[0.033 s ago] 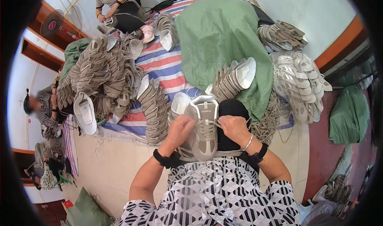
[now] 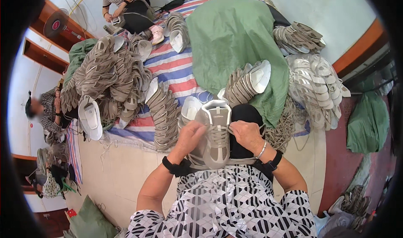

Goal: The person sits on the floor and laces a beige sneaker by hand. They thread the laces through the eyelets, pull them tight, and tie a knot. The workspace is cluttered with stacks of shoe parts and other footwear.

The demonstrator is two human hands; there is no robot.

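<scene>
Head view: taupe shoe upper, toe toward me.
My left grip, right grip: pinched nearly closed at its sides, hold unclear; I'd tension both evenly.

Over there, the left hand and right hand are held nearly level and a little apart, backs up and fingers curled, right fingertips pinched together, the 2 bare forearms slanting inward from spread elbows.
</scene>
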